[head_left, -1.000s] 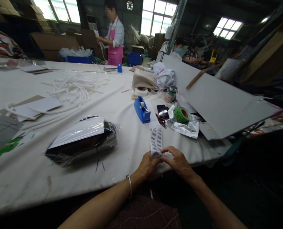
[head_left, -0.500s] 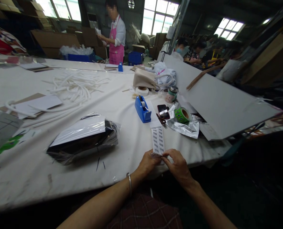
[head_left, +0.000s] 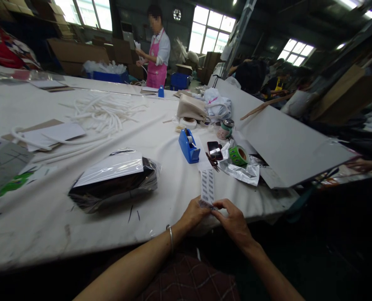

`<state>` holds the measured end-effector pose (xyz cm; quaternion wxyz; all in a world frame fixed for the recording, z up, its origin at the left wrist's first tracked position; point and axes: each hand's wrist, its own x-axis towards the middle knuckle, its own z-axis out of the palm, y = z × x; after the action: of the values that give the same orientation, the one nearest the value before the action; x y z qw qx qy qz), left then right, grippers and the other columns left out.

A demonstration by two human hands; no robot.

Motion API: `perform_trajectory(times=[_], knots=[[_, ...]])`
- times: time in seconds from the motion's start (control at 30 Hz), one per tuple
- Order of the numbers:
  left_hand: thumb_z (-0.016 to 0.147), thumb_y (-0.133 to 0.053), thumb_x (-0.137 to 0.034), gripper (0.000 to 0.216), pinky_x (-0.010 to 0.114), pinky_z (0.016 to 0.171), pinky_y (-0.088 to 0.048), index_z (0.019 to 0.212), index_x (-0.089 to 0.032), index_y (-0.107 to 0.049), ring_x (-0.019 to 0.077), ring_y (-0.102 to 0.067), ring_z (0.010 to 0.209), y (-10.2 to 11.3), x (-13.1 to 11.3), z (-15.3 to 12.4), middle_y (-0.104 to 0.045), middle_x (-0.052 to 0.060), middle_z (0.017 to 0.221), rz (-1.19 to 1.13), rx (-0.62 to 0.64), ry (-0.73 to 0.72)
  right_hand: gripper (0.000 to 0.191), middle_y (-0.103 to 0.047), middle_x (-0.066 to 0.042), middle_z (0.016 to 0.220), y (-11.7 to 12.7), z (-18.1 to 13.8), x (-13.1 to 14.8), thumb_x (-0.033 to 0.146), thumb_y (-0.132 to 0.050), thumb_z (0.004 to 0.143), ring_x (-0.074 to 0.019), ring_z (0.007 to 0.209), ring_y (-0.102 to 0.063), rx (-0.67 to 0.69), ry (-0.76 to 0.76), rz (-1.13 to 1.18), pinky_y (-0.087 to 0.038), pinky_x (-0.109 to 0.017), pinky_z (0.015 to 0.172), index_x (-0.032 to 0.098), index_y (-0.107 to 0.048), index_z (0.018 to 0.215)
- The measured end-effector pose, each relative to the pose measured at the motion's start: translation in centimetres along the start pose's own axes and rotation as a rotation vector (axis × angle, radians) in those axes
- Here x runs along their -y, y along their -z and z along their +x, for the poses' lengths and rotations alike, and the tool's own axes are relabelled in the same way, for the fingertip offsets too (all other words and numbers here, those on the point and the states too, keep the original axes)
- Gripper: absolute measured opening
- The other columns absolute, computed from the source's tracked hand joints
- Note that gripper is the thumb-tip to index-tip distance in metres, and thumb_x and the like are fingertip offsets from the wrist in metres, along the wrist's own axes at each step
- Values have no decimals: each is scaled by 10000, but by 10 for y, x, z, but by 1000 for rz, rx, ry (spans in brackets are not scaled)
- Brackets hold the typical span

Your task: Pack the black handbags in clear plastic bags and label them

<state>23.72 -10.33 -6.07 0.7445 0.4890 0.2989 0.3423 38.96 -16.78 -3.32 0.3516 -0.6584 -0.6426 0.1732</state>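
A long table (head_left: 41, 225) draped in white cloth fills a dim workshop, and at its near edge the left hand (head_left: 194, 215) and right hand (head_left: 232, 220) meet, both pinching the bottom end of a barcode sticker strip (head_left: 207, 187), seemingly to pick at one label. Its far end lies flat just beyond the fingertips, toward a blue tape dispenser (head_left: 188, 145). The fingertips hide the pinched end, and the print is too small to read.

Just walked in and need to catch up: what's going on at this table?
A seated person works at the near edge of a white table. The left hand and right hand pinch the near end of a label strip printed with barcodes. Just beyond it sit a blue tape dispenser, a phone, scissors and a green roll. To the left lies a dark bagged bundle. Across the table, a person in a pink apron stands working.
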Motion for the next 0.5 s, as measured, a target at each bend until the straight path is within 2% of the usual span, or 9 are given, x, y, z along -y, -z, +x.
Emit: perform_trajectory(times=[0.2,0.3,0.4,0.5], knots=[[601,-731,-211,425,327,798,-505,1002,-121,-621,247,-647,888,0,3,2,-716,78,961,-50,-46,1,93,-639,-26,827,2,3,4,321,-644,826,-220,812,-608,36,-22,-11,-481,-342,754,237,-604,818],[662,-749,-287,467,339,825,-506,1070,-106,-610,265,-648,944,0,5,2,-705,115,1037,-52,-58,39,87,-624,-23,812,2,2,3,307,-631,837,-214,793,-599,42,-16,-24,-475,-337,744,240,-582,810],[811,-634,-460,461,338,877,-494,1108,-107,-620,266,-633,1012,4,8,1,-688,131,1107,-5,-26,15,64,-616,-20,811,1,0,2,266,-618,841,-214,796,-595,58,6,-52,-465,-342,753,243,-570,806],[862,-537,-508,462,329,898,-484,1089,-118,-632,262,-621,1029,8,12,2,-684,128,1111,77,-31,-13,84,-608,-16,794,-2,-3,1,232,-594,844,-217,799,-591,58,51,-96,-451,-348,762,242,-563,767]])
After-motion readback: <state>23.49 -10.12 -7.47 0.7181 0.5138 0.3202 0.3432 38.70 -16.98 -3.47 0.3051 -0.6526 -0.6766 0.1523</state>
